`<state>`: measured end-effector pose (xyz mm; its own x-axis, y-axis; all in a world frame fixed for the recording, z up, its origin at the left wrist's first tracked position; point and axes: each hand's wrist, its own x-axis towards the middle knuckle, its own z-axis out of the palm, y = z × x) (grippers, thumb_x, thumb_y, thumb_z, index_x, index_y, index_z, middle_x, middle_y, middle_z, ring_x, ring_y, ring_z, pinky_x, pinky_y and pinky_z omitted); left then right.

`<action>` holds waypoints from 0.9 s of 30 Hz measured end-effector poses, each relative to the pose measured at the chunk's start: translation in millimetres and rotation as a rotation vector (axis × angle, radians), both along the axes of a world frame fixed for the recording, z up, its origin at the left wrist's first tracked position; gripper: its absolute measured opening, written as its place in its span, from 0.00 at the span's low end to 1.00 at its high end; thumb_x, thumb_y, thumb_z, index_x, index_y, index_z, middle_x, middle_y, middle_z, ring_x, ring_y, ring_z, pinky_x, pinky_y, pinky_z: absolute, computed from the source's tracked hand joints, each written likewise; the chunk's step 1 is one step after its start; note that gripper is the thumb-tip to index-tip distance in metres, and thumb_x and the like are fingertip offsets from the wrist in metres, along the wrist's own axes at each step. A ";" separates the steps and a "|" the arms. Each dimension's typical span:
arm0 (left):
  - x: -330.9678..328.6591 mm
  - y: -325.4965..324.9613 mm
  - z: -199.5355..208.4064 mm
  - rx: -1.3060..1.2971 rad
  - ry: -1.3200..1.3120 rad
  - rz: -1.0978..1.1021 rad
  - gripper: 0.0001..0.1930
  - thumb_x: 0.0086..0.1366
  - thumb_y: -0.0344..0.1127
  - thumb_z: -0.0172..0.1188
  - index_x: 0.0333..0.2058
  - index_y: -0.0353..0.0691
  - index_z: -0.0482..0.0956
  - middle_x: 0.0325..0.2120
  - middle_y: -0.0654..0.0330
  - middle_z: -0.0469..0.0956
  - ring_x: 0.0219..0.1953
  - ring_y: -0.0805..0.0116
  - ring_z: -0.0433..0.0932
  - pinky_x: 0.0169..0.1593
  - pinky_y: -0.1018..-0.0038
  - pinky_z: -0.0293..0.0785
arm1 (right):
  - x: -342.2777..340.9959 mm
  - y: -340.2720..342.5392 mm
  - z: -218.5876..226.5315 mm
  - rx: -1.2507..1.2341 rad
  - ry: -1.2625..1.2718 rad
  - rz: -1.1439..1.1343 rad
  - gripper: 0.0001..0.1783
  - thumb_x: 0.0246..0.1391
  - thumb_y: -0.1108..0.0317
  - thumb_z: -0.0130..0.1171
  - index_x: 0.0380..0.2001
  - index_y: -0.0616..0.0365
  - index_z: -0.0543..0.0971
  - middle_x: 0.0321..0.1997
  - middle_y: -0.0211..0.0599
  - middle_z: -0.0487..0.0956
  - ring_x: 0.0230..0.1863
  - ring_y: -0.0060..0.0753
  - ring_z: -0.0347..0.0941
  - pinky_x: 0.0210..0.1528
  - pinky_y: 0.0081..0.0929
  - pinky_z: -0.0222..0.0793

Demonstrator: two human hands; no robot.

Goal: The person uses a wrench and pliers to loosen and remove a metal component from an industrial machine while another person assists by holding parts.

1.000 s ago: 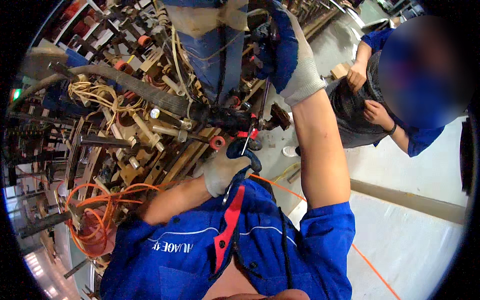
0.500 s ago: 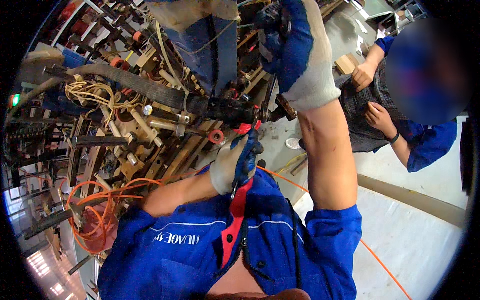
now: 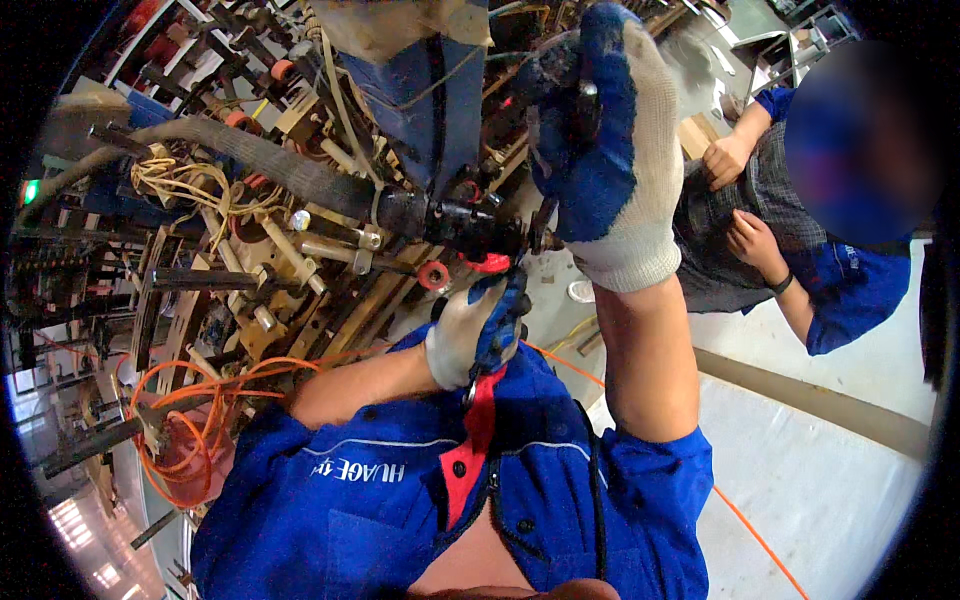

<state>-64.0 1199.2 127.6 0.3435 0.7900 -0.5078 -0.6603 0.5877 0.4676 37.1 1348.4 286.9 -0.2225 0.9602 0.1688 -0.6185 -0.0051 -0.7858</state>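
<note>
The right hand (image 3: 615, 150), gloved and large in the view, is wrapped around a metal tool (image 3: 588, 92), whose rounded end shows against the blue palm; the tool's lower part I cannot trace clearly. Lower in the view, the left hand (image 3: 478, 325) is closed on a wrench (image 3: 469, 394), the ring end poking out below; how its other end seats I cannot tell. Just above the left hand lies the black shaft (image 3: 465, 222), its right-hand end between my two grips, with a red piece (image 3: 488, 263) just beneath it. In my judgement, each tool should sit fully and squarely before I load it: I would brace the left as a counter and apply force smoothly with the right, lest an edge slip and knuckles strike metal. A thick grey hose (image 3: 260, 160) runs off leftward; I would leave it unstrained. Farther off at right is a co-worker (image 3: 735, 235); I should aim no sudden pull that way.
</note>
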 end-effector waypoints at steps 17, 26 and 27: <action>-5.7 -6.0 -31.9 0.294 -0.291 -0.041 0.18 0.72 0.50 0.37 0.49 0.49 0.71 0.28 0.61 0.71 0.25 0.66 0.70 0.29 0.68 0.67 | 19.0 14.1 -19.0 0.228 -0.060 -0.109 0.17 0.67 0.53 0.52 0.39 0.58 0.77 0.28 0.29 0.75 0.24 0.24 0.70 0.26 0.21 0.66; -2.9 -9.3 -22.3 0.520 -0.018 -0.010 0.14 0.73 0.41 0.42 0.50 0.42 0.70 0.27 0.56 0.72 0.20 0.66 0.69 0.25 0.67 0.69 | 11.9 -1.1 -5.0 0.052 0.207 0.066 0.16 0.69 0.59 0.50 0.43 0.62 0.77 0.36 0.28 0.79 0.32 0.20 0.75 0.33 0.21 0.71; -3.4 -10.0 -24.3 0.535 -0.039 -0.001 0.13 0.73 0.40 0.42 0.49 0.42 0.70 0.27 0.56 0.71 0.20 0.66 0.69 0.25 0.67 0.69 | 15.6 -1.9 0.9 0.099 0.172 0.125 0.15 0.68 0.60 0.51 0.43 0.63 0.78 0.36 0.29 0.79 0.33 0.21 0.75 0.34 0.21 0.71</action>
<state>-67.4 1189.2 103.3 0.3549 0.9347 -0.0208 -0.6829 0.2744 0.6770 52.6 1346.4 287.9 -0.2980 0.9039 0.3068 -0.7428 -0.0177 -0.6692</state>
